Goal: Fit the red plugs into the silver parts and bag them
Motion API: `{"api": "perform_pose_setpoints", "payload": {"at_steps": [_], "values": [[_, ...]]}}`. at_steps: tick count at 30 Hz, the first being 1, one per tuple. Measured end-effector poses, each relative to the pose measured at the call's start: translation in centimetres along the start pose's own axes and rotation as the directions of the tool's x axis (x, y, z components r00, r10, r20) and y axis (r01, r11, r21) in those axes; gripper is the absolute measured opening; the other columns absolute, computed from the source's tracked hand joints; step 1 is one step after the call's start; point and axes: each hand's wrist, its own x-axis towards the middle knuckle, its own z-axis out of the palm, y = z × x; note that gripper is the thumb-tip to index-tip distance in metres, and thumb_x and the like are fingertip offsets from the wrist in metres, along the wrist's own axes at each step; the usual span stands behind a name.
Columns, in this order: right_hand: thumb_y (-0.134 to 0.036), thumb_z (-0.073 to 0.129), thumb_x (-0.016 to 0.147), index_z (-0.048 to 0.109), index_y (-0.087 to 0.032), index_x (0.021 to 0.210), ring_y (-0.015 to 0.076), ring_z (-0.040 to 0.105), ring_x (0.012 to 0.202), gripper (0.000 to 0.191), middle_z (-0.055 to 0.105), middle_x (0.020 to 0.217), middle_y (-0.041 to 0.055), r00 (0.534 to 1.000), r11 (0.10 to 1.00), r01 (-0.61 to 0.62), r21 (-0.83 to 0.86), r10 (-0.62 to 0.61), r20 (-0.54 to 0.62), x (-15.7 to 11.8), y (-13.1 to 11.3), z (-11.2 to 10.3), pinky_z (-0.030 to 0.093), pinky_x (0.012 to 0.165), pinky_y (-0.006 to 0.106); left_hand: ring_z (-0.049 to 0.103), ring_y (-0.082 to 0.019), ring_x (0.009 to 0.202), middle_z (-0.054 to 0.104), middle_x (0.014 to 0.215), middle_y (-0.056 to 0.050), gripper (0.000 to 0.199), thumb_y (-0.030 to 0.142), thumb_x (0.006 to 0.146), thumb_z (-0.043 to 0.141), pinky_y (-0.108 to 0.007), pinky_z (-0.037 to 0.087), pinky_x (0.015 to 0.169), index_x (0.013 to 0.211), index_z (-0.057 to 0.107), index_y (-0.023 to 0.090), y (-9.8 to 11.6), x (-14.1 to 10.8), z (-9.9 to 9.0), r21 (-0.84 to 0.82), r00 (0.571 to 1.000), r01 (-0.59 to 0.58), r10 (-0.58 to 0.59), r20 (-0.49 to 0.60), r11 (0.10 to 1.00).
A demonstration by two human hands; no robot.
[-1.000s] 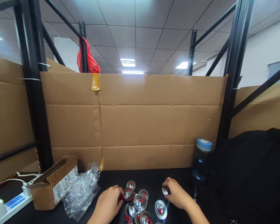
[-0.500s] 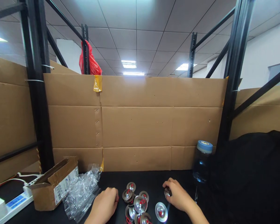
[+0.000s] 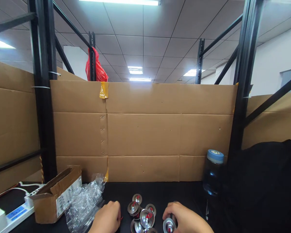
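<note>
My right hand [image 3: 185, 218] is closed on a small metal cymbal [image 3: 169, 225], a shiny domed disc with a flat rim and a bit of red at its centre. A dark edge beside that disc, under my fingers, may be a second one; I cannot tell. To the left, my left hand [image 3: 106, 216] is curled into a fist near the table. A scrap of red shows at its fingertips, but what it grips is hidden. Between my hands lies a loose pile of similar small cymbals [image 3: 146, 218] with red cord, partly cut off by the lower picture edge.
On the left are crumpled clear plastic wrap [image 3: 86, 202], an open cardboard box [image 3: 45, 207] and a white power strip [image 3: 20, 213]. A blue-capped clear jar [image 3: 212, 174] stands at right, beside black cloth [image 3: 266, 187]. A cardboard wall [image 3: 143, 136] closes off the back.
My right hand has moved down and slightly left, carrying the cymbal it held onto the one lying alone. My left hand has shifted slightly down and left. The view has tilted up a little.
</note>
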Motion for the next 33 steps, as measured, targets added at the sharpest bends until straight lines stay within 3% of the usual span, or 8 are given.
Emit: {"api": "perform_pose_setpoints", "payload": {"at_steps": [5,10,14,17,21,27,30,33], "values": [[-0.013,0.077,0.051,0.076,-0.03,0.098,0.02,0.059,0.083,0.049,0.068,0.092,-0.001,0.998,0.999,-0.036,0.036,0.038,-0.047,-0.3,-0.9,-0.6,0.044,0.073,0.027,0.068,-0.02,0.084,0.073,0.087,-0.003,0.011,0.027,0.083,0.061,-0.026,0.045,0.071,0.084,0.071,0.024,0.3,0.1,-0.3,-0.233,0.984,-0.145,0.116,-0.134,0.962],[-0.013,0.063,0.071,0.074,-0.025,0.096,0.014,0.056,0.07,0.031,0.066,0.079,-0.0011,0.977,0.971,0.086,0.223,-0.039,-0.209,0.1,-3.7,-0.4,0.042,0.065,0.023,0.064,-0.017,0.081,0.069,0.087,-0.004,0.025,0.034,0.095,0.048,-0.024,0.046,0.073,0.086,0.068,0.022,3.7,-0.5,-0.2,-0.406,0.888,-0.439,0.32,-0.329,0.801],[-0.024,0.068,0.077,0.072,-0.023,0.108,0.0158,0.059,0.072,0.031,0.066,0.09,0.0042,0.901,0.878,0.284,0.386,-0.107,-0.42,1.6,-6.0,2.2,0.048,0.066,0.026,0.064,-0.019,0.088,0.069,0.094,-0.006,0.017,0.031,0.093,0.053,-0.026,0.05,0.081,0.096,0.067,0.024,6.1,-0.7,1.9,-0.437,0.808,-0.584,0.439,-0.394,0.684],[-0.037,0.075,0.076,0.073,-0.022,0.107,0.0176,0.062,0.076,0.034,0.061,0.092,0.0053,0.901,0.701,0.394,0.594,-0.166,-0.401,2.3,-6.7,4.1,0.051,0.068,0.029,0.063,-0.021,0.1,0.067,0.103,-0.008,0.02,0.03,0.095,0.049,-0.029,0.05,0.092,0.101,0.068,0.026,6.3,-0.6,2.8,-0.423,0.772,-0.623,0.43,-0.467,0.659],[-0.047,0.091,0.058,0.069,-0.025,0.115,0.0241,0.067,0.097,0.065,0.06,0.113,0.0072,0.942,0.418,0.331,0.846,-0.206,-0.266,2.4,-6.4,5.3,0.055,0.084,0.038,0.062,-0.023,0.106,0.065,0.109,-0.01,0.026,0.038,0.096,0.051,-0.03,0.051,0.095,0.113,0.068,0.027,5.4,-0.6,2.1,-0.416,0.751,-0.648,0.445,-0.489,0.638],[-0.054,0.095,0.05,0.066,-0.017,0.114,0.0251,0.072,0.084,0.079,0.071,0.095,0.0072,0.984,0.356,0.158,0.921,-0.138,-0.115,2.8,-6.2,6.2,0.057,0.08,0.041,0.062,-0.018,0.087,0.062,0.094,-0.008,0.019,0.027,0.096,0.049,-0.025,0.053,0.079,0.1,0.067,0.022,5.1,-0.4,1.6,-0.384,0.657,-0.747,0.518,-0.547,0.542],[-0.054,0.091,0.059,0.063,-0.015,0.108,0.0161,0.069,0.064,0.068,0.071,0.084,0.0049,0.986,0.307,0.163,0.938,-0.066,-0.15,3.3,-6.4,6.8,0.056,0.067,0.032,0.061,-0.015,0.078,0.061,0.089,-0.007,0.016,0.021,0.095,0.049,-0.022,0.051,0.07,0.1,0.065,0.02,5.4,-0.3,2.1,-0.37,0.592,-0.8,0.516,-0.62,0.473],[-0.05,0.09,0.064,0.058,-0.016,0.104,0.0098,0.064,0.052,0.061,0.068,0.078,0.0006,0.986,0.283,0.166,0.945,-0.037,-0.162,3.5,-6.7,6.6,0.05,0.052,0.021,0.062,-0.015,0.079,0.063,0.088,-0.006,0.013,0.017,0.093,0.053,-0.021,0.052,0.071,0.097,0.065,0.019,5.5,-0.5,1.9,-0.38,0.591,-0.8,0.499,-0.634,0.464]]}}
